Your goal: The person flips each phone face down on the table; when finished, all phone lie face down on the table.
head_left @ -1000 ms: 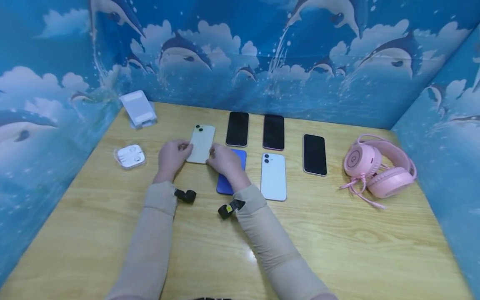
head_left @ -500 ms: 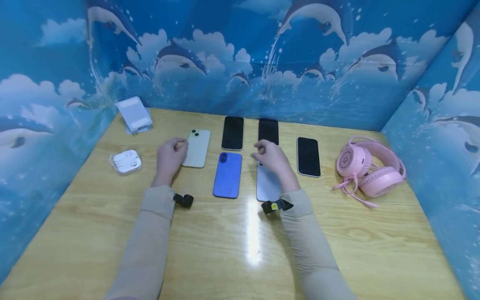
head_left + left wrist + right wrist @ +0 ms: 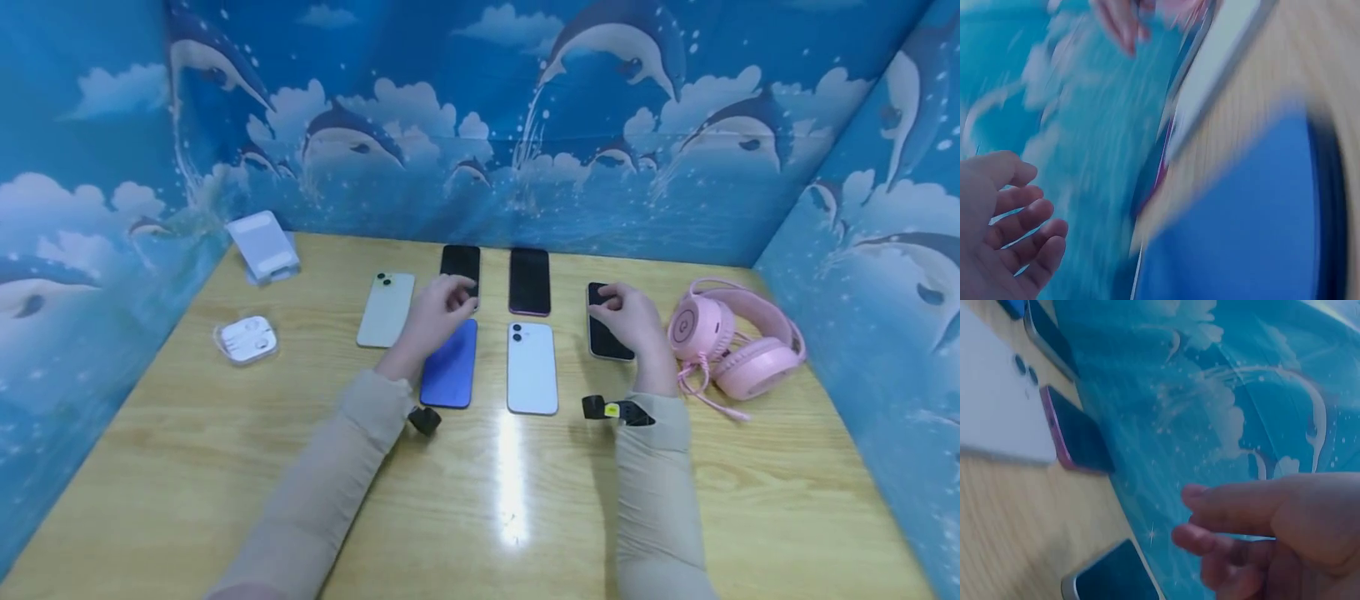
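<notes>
My left hand (image 3: 433, 315) is over the gap between the blue phone (image 3: 448, 371) and a black-screened phone (image 3: 459, 260) behind it, partly covering both. In the left wrist view its fingers (image 3: 1025, 228) are loosely bent with nothing in them. My right hand (image 3: 633, 321) hovers above the rightmost black-screened phone (image 3: 607, 337), hiding part of it. The right wrist view shows that hand's thumb and fingers apart from this phone (image 3: 1119, 575), holding nothing. A pale yellow-green phone (image 3: 386, 310) lies face down left of my left hand, and a white phone (image 3: 532, 367) lies between the hands.
Another black-screened phone (image 3: 529, 282) with a pinkish edge lies at the back. Pink headphones (image 3: 738, 337) sit at the right. Cased earphones (image 3: 249, 340) and a whitish box (image 3: 262, 246) are at the left. A dolphin-print backdrop (image 3: 360, 183) borders the wooden table (image 3: 525, 500).
Both hands let go of the pale yellow-green phone, which stays on the table. The right hand travelled right to the far black-screened phone; the left hand then moved right over the blue one.
</notes>
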The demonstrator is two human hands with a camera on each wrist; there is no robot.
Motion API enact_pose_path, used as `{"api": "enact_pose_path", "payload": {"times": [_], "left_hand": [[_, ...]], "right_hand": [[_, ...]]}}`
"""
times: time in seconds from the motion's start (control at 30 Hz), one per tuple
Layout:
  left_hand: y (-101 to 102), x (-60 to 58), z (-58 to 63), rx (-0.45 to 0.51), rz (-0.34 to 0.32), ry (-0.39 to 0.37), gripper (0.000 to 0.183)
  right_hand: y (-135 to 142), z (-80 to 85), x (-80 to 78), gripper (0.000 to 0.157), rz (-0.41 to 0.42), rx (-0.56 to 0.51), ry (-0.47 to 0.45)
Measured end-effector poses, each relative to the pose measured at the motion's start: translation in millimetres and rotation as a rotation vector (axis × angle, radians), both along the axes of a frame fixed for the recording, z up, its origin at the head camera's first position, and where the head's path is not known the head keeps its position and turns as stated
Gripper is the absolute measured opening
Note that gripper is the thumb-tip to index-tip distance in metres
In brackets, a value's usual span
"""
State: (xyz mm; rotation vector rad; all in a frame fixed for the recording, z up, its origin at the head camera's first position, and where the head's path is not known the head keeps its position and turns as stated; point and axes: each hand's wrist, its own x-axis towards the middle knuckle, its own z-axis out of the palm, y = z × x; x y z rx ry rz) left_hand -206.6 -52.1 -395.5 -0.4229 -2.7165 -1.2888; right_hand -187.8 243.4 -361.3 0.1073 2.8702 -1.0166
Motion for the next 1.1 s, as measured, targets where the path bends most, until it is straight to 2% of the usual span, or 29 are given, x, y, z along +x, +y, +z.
{"api": "enact_pose_path", "payload": {"times": [0.13,0.27,0.33,0.47,0.6,0.7,0.83,0.97,1.1], "left_hand": [[48,-0.7,6.2,-0.092,-0.158,-0.001,0.034],[87,-3.4,-0.4,-0.036,-0.239,-0.056,0.039],[103,-4.2,-7.2,0.040,-0.242,-0.098,0.038],[131,-2.9,-18.0,0.164,-0.204,-0.154,0.034],[153,-0.9,-27.1,0.167,-0.188,-0.167,0.035],[162,-0.7,-36.5,0.125,-0.192,-0.170,0.039],[165,1.1,-44.9,-0.009,-0.213,-0.138,0.045],[167,3.9,-47.2,-0.155,-0.235,-0.068,0.047],[170,6.4,-48.6,-0.225,-0.229,-0.014,0.047]], "right_hand": [[13,-3.3,1.1,0.053,0.011,0.053,-0.089],[22,-5.0,1.9,0.056,-0.013,0.093,-0.154],[25,-6.0,2.1,0.058,-0.021,0.118,-0.179],[29,-8.4,1.8,0.063,-0.026,0.162,-0.219],[32,-11.4,1.1,0.065,-0.029,0.191,-0.248],[33,-13.3,0.4,0.064,-0.031,0.215,-0.270],[32,-14.8,0.2,0.061,-0.029,0.237,-0.284],[32,-16.2,-0.8,0.061,-0.037,0.245,-0.288],[34,-17.1,-0.9,0.061,-0.049,0.225,-0.292]]}}
